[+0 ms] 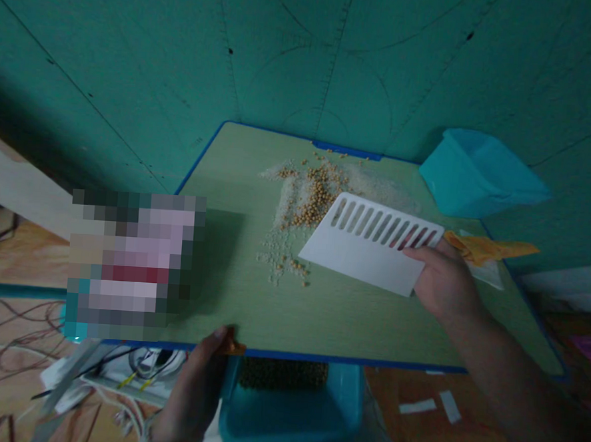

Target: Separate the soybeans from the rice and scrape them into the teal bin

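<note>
My right hand (pixel 446 283) grips the end of a white plastic scraper (pixel 363 255) with a row of slots. The tilted scraper is over the table, its left corner beside a heap of yellow soybeans (pixel 318 192). Pale grains (pixel 287 200), like rice, lie among and around the beans. My left hand (pixel 198 382) is closed at the table's front edge, by the left rim of a blue basin (pixel 288 417). Its thumb is at a small orange-brown piece (pixel 235 345); the other fingers are mostly hidden. Small dark green beans (pixel 283 374) lie in the basin.
The green table (pixel 348 334) has a blue edge and stands against a green wall. A turquoise container (pixel 471 175) is at the back right, with an orange cloth (pixel 489 247) nearer. A pixelated object (pixel 137 265) covers the left corner. Cables (pixel 13 337) lie on the floor.
</note>
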### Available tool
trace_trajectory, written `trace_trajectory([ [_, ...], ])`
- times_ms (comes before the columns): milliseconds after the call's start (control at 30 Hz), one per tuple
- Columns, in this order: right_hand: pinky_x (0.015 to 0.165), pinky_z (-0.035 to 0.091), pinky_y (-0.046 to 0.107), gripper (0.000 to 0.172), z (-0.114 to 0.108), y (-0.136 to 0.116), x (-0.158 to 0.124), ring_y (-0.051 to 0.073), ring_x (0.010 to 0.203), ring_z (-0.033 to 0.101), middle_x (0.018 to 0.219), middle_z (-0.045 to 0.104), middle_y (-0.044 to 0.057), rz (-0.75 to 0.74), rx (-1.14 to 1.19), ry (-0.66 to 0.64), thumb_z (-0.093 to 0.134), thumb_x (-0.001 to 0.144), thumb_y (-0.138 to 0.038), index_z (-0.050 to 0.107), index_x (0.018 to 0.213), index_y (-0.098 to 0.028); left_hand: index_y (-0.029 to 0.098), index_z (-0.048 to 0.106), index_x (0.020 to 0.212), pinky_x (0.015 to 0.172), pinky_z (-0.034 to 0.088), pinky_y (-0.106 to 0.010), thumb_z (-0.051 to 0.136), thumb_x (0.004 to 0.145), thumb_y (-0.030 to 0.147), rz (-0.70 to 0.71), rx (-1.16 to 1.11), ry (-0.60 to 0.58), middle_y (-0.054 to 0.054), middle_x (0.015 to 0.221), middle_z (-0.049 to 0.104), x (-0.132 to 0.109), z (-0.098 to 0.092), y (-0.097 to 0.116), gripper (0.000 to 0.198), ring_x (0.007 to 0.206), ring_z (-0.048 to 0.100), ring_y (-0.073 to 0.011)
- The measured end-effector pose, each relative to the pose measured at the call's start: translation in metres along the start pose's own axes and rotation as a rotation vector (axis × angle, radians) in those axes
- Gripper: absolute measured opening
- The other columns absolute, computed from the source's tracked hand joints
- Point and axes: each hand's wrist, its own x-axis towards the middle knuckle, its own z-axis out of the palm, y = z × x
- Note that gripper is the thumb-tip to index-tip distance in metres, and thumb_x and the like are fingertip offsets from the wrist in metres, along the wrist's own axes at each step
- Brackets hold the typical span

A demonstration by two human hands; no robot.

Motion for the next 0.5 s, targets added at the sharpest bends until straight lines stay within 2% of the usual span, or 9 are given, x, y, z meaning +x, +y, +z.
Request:
trace_trajectory([
  [67, 0.056, 0.042, 0.030, 0.020, 0.0019, 0.0015, 0.0019, 0.016, 0.057, 0.056, 0.062, 0.061, -0.004, -0.009, 0.004, 0.000, 0.061, 0.053, -0.015, 0.060, 0.072, -0.023, 0.019, 0.064, 0.064, 0.075, 0.052, -0.024, 0.084, 0.036, 0.036, -0.002, -0.008, 0.031, 0.002, 0.061, 0.066, 0.0007, 0.0004, -0.0007, 0.038, 0.088, 0.062, -0.0219],
  [167, 0.058, 0.042, 0.028, 0.017, 0.0047, 0.0036, 0.0008, 0.015, 0.056, 0.056, 0.061, 0.063, -0.004, 0.031, 0.024, -0.011, 0.062, 0.051, -0.013, 0.060, 0.066, -0.022, 0.020, 0.065, 0.070, 0.079, 0.051, -0.027, 0.083, 0.041, 0.034, 0.004, -0.034, 0.018, 0.001, 0.078, 0.071, 0.0007, 0.0022, -0.0007, 0.038, 0.089, 0.062, -0.0218],
  [367, 0.058, 0.042, 0.027, 0.016, 0.0045, 0.0027, -0.0033, 0.014, 0.057, 0.056, 0.061, 0.065, -0.005, 0.082, 0.064, -0.028, 0.063, 0.050, -0.013, 0.063, 0.064, -0.023, 0.020, 0.065, 0.068, 0.079, 0.051, -0.027, 0.084, 0.040, 0.031, 0.019, -0.052, 0.011, 0.001, 0.070, 0.068, -0.0027, 0.0054, 0.0021, 0.035, 0.096, 0.060, -0.0245],
  [500, 0.056, 0.041, 0.027, 0.014, 0.0050, 0.0060, -0.0022, 0.014, 0.056, 0.056, 0.058, 0.063, -0.004, 0.098, 0.052, -0.039, 0.063, 0.050, -0.013, 0.062, 0.061, -0.021, 0.019, 0.065, 0.071, 0.084, 0.050, -0.031, 0.083, 0.041, 0.034, -0.044, -0.033, 0.004, 0.000, 0.072, 0.068, -0.0025, 0.0037, 0.0021, 0.037, 0.099, 0.059, -0.0267],
])
